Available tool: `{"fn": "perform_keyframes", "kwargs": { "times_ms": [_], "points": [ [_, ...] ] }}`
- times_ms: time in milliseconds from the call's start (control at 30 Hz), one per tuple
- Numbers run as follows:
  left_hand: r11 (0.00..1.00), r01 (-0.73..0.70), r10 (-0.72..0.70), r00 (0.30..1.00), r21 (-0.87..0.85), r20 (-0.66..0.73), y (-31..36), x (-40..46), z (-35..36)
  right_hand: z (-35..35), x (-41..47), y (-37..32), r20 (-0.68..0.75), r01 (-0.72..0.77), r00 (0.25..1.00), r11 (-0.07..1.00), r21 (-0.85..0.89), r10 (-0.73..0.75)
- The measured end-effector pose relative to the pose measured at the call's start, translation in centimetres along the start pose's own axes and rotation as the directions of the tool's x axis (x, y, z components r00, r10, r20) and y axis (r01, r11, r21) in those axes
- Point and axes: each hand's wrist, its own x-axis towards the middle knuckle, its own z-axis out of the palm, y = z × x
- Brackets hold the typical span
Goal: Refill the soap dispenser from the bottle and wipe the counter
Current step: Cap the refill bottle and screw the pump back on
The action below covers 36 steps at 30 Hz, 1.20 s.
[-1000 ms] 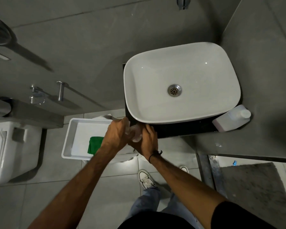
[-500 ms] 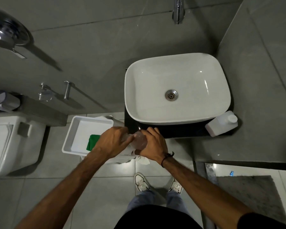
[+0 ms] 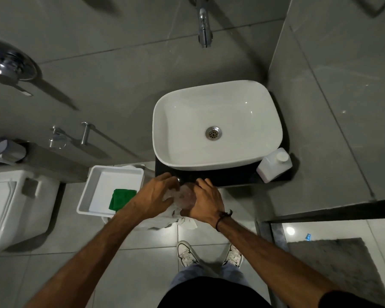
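Both hands wrapped round a small clear plastic soap dispenser [image 3: 185,196] at the near edge of the black bench [image 3: 236,177], left hand [image 3: 156,197] curled on its left side, right hand [image 3: 206,202] on its right, just in front of the white rectangular basin [image 3: 216,123]. White plastic refill bottle [image 3: 273,164] standing capped at the bench's right corner, touching the basin. Folded green cloth [image 3: 121,198] lying in the white plastic tray [image 3: 98,187] to the left.
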Motion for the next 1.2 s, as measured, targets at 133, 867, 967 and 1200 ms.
{"fn": "perform_keyframes", "kwargs": {
  "times_ms": [133,867,967,1200],
  "points": [
    [0.995,0.055,-0.056,0.998,-0.083,-0.009,1.4,0.1,0.1,-0.8,-0.7,0.5,-0.003,0.008,1.000,1.000,0.013,-0.008],
    [0.976,0.180,-0.187,0.981,-0.123,-0.049,4.8,0.2,0.6,-2.3,-2.5,2.1,0.004,-0.011,1.000,1.000,-0.013,0.011],
    [0.974,0.222,-0.225,0.972,-0.053,-0.061,4.9,0.3,0.9,-2.4,-2.4,1.8,0.019,-0.001,1.000,1.000,-0.025,0.001],
    [0.976,0.206,-0.210,0.977,-0.068,-0.048,5.1,-0.3,0.6,-2.5,-2.3,1.6,-0.004,0.002,1.000,1.000,-0.017,-0.002]
  ]
}}
